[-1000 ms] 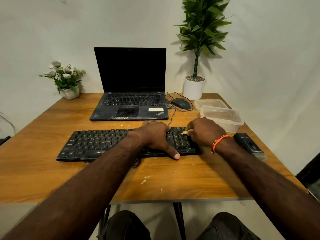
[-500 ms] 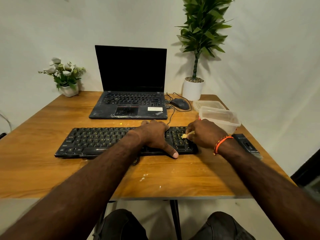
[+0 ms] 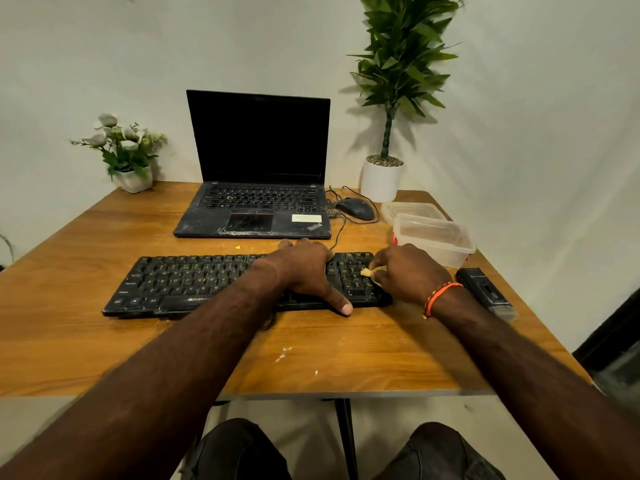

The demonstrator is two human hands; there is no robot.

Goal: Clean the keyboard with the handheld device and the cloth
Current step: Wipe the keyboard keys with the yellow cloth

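Right fingers (image 3: pixel 375 268) pinching perhaps a crumb, left hand (image 3: pixel 306 268) flat on keyboard (image 3: pixel 194 282), crumb-flecked wooden table (image 3: pixel 86 341), pale wall (image 3: pixel 69 64).

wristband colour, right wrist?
Orange wristband on the wrist of the right hand; head view.

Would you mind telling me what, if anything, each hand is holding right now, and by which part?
The right hand pinches a small pale crumb-like piece between its fingertips. The left hand holds nothing; it rests on the black keyboard.
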